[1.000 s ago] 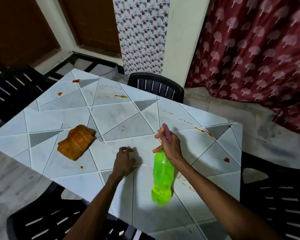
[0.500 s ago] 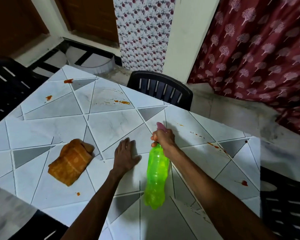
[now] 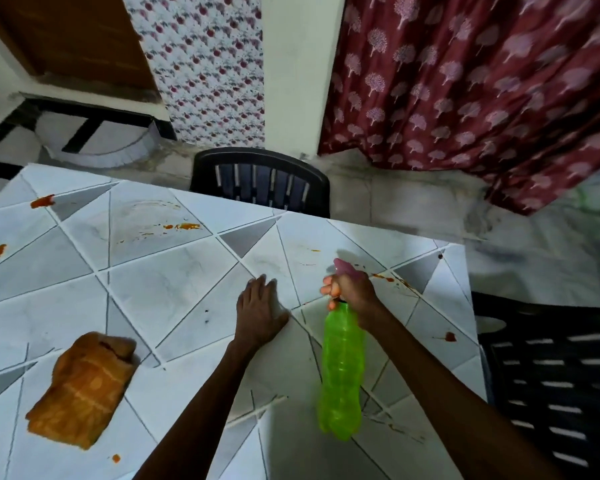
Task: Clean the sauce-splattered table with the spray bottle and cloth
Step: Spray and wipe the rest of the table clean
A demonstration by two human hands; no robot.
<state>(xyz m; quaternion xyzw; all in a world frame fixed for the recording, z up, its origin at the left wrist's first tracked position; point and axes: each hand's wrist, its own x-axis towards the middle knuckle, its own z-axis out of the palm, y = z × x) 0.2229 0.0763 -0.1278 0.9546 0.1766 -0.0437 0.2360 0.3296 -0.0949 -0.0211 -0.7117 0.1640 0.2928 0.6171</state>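
1. Table [image 3: 174, 289] had a smooth, marble-look top with a faint sheen; the sauce spots [image 3: 42, 201] looked wet.
2. Spray bottle [image 3: 342, 368] was glossy, translucent green plastic, with a pink plastic nozzle.
3. Cloth [image 3: 80, 389] was matt orange fabric and looked soft.
4. Chair [image 3: 260, 181] was black moulded plastic, slightly shiny.
5. Curtain [image 3: 465, 98] was matt, printed maroon cloth.

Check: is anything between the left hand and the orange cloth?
Nothing visible. Only bare table lies between the left hand, resting flat, and the cloth to its left. The right hand grips the spray bottle on the other side.
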